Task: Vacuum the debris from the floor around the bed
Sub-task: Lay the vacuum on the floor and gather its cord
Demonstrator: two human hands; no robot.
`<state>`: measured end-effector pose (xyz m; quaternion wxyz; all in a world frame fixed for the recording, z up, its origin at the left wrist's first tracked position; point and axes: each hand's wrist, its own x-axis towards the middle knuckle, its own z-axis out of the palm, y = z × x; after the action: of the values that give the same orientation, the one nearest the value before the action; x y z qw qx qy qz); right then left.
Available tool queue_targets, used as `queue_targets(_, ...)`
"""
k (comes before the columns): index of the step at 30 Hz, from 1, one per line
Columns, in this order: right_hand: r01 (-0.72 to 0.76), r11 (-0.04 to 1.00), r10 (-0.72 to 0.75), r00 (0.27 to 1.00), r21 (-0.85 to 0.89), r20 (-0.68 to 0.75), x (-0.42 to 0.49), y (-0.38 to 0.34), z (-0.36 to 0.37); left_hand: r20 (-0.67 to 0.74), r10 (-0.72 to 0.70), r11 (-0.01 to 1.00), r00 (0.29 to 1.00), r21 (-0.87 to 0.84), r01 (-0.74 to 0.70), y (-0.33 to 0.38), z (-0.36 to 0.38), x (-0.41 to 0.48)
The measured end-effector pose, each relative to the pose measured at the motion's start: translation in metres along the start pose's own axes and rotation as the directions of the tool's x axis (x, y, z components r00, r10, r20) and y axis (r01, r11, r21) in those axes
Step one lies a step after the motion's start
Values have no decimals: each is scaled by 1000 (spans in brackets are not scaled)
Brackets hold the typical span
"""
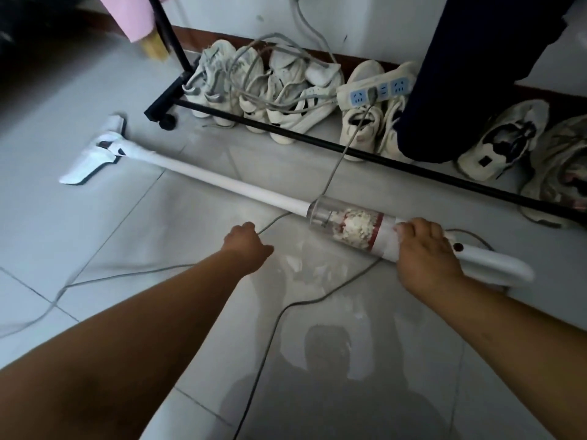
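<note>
A white stick vacuum (222,181) lies flat on the grey tiled floor, its floor head (95,154) at the left and its looped handle (495,265) at the right. Its clear dust cup (346,225) holds white fluffy debris. My right hand (425,252) grips the vacuum body just behind the dust cup. My left hand (246,244) is curled around the thin grey power cord (276,219) on the floor in front of the vacuum. No loose debris shows on the tiles.
A black clothes rack base bar (317,139) runs behind the vacuum, with several pale sneakers (286,90) along the wall. A power strip (374,88) rests on the shoes. Dark hanging clothing (460,74) is at right. The cord loops across the near floor (158,312).
</note>
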<state>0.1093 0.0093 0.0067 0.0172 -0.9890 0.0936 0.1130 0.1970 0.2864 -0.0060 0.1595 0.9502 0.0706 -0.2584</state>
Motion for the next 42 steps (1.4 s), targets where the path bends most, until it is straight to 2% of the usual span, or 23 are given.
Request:
queue_targets(2,178,982,-180,983,59,28,-7,-23,5,2,-51,986,999,161,50,-45,4,6)
queue_targets(6,406,895,-430,895,187,116,-30,-54,16,171,-133,946,976,315,74,-110,15,10)
queue_targets(10,466,842,-525,824,272,213,-43,-84,33,159,-62,920,985,392,-5,-125,14,17)
queue_targets(12,488,818,-563,788,305,248,-46,-97,40,195,-77,903,978,430,-14,-128,13,19)
queue_targets(16,605,730,-683,631,318,367,-59,-118,52,240,-69,854,968,515,-67,-121,16,11)
queue_targets(18,641,707,-701,582,299,411,-68,-130,56,391,17,868,920,451,-207,-107,24,1)
queue_targets(20,673,694,-704,561,256,435,-75,-140,61,573,29,878,819,377,-294,-90,37,-10)
queue_targets(22,679,707,-676,568,196,470,-79,-145,68,676,15,879,737,342,-332,-78,48,-21)
queue_targets(24,682,727,-629,614,80,477,-76,-144,69,693,9,883,721,333,-332,-72,51,-30)
queue_targets(25,643,764,-588,664,47,462,-71,-142,68,700,3,915,714,287,-285,-70,52,-32)
queue_targets(28,355,918,-395,853,175,340,-46,-136,49,751,5,992,661,77,-95,-64,55,-37)
queue_targets(31,216,965,-248,934,147,259,-24,-124,31,770,9,995,638,59,-86,-57,65,-42)
queue_targets(33,129,985,-154,958,118,241,-19,-109,26,751,7,987,660,99,-124,-48,64,-43)
queue_targets(34,99,988,-123,967,117,222,-18,-101,23,719,17,978,695,131,-160,-38,57,-42)
queue_targets(36,141,974,-173,969,177,179,-22,-90,17,635,75,964,769,152,-219,-14,38,-41)
queue_targets(38,321,891,-369,924,321,100,-25,-90,6,565,222,941,795,90,-327,21,10,-42)
queue_targets(39,367,834,-423,905,413,50,-25,-91,-1,525,314,919,791,43,-393,39,-5,-44)
queue_targets(40,360,790,-415,910,496,0,-23,-91,-9,471,400,892,786,-2,-452,55,-21,-46)
queue_targets(42,272,806,-262,960,525,-94,-8,-84,-22,328,522,848,787,-103,-519,75,-47,-47)
